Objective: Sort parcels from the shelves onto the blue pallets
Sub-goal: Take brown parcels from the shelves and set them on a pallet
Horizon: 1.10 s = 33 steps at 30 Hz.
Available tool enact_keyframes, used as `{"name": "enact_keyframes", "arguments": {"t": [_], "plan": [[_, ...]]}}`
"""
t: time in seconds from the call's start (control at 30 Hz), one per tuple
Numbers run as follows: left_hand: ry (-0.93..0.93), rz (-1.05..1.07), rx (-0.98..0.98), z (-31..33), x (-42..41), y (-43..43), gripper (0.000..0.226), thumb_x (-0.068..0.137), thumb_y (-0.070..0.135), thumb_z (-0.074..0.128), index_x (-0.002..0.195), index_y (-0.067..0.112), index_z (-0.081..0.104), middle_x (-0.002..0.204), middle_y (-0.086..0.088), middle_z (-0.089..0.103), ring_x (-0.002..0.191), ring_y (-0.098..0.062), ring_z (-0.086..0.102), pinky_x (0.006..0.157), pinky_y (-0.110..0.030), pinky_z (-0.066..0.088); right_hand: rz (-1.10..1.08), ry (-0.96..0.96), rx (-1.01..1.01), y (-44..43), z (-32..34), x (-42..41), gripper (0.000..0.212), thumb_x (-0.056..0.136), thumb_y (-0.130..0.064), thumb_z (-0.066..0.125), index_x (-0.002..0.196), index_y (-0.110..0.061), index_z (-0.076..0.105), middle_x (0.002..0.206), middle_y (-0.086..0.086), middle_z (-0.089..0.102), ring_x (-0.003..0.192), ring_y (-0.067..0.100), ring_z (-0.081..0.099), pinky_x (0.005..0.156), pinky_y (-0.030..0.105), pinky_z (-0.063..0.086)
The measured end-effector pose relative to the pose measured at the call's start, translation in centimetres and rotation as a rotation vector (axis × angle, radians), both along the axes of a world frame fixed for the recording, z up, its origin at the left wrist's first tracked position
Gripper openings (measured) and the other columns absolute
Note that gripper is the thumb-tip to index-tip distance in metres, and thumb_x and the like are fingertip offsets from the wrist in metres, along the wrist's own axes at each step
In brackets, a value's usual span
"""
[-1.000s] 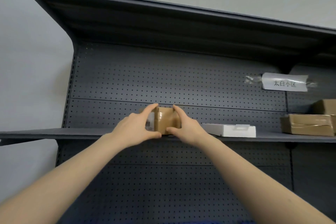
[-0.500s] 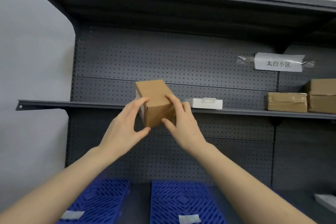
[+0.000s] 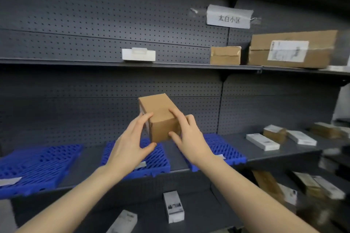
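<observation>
I hold a small brown cardboard parcel (image 3: 159, 115) in the air in front of the dark pegboard shelving. My left hand (image 3: 130, 143) grips its left and lower side, my right hand (image 3: 186, 134) its right side. Below it, on the middle shelf, lie three blue slatted pallets: a left pallet (image 3: 36, 166), a middle pallet (image 3: 157, 161) and a right pallet (image 3: 223, 147). The parcel hangs above the gap between the middle and right pallets.
The upper shelf carries a white box (image 3: 138, 54), a small brown box (image 3: 225, 55) and a large labelled carton (image 3: 291, 49) under a paper sign (image 3: 229, 17). Several small parcels (image 3: 262, 141) lie right of the pallets. More boxes (image 3: 173, 206) sit on the lowest shelf.
Both hands lifted the parcel off the upper shelf and brought it down toward the blue pallets. My view dropped and shifted right, revealing the lower shelves.
</observation>
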State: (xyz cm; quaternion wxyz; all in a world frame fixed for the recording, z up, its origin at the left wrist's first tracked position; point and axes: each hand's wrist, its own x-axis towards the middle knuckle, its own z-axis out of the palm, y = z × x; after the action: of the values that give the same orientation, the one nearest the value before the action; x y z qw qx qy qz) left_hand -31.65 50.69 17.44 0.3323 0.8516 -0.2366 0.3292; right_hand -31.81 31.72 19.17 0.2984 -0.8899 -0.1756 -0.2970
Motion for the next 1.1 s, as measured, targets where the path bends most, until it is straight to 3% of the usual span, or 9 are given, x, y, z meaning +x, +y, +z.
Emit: {"name": "enact_keyframes", "arguments": {"t": [0.33, 0.6, 1.0, 1.1], "plan": [[0.274, -0.228, 0.042, -6.3, 15.7, -12.9, 0.075, 0.081, 0.036, 0.071, 0.133, 0.055, 0.02, 0.142, 0.008, 0.041, 0.119, -0.012, 0.049, 0.094, -0.036, 0.049, -0.201, 0.213, -0.033, -13.2, -6.7, 12.4, 0.064, 0.094, -0.026, 0.055, 0.142, -0.047, 0.017, 0.114, 0.003, 0.041, 0.081, 0.023, 0.057, 0.079, 0.042, 0.052], [0.47, -0.218, 0.089, -12.0, 30.2, -17.9, 0.06, 0.089, 0.029, 0.062, 0.13, 0.045, 0.021, 0.134, 0.004, 0.038, 0.115, -0.011, 0.05, 0.094, -0.034, 0.049, -0.183, 0.461, -0.071, -17.3, -11.9, 26.3, 0.065, 0.096, -0.021, 0.051, 0.143, -0.045, 0.013, 0.125, 0.006, 0.04, 0.097, 0.025, 0.058, 0.085, 0.042, 0.052], [0.577, -0.17, 0.203, -14.1, 35.1, -19.1, 0.062, 0.087, 0.031, 0.065, 0.129, 0.042, 0.021, 0.134, 0.004, 0.036, 0.117, -0.013, 0.047, 0.098, -0.033, 0.045, -0.098, 0.627, -0.051, -18.7, -14.9, 31.3, 0.072, 0.096, -0.02, 0.05, 0.146, -0.046, 0.004, 0.135, 0.005, 0.035, 0.108, 0.028, 0.054, 0.094, 0.043, 0.048], [0.577, -0.157, 0.265, -13.0, 34.5, -18.8, 0.067, 0.087, 0.032, 0.065, 0.135, 0.041, 0.019, 0.143, 0.003, 0.033, 0.126, -0.016, 0.043, 0.102, -0.036, 0.042, -0.105, 0.629, -0.091, -19.1, -14.4, 31.0, 0.077, 0.096, -0.021, 0.051, 0.146, -0.047, -0.001, 0.13, 0.005, 0.034, 0.098, 0.028, 0.056, 0.087, 0.043, 0.051]]}}
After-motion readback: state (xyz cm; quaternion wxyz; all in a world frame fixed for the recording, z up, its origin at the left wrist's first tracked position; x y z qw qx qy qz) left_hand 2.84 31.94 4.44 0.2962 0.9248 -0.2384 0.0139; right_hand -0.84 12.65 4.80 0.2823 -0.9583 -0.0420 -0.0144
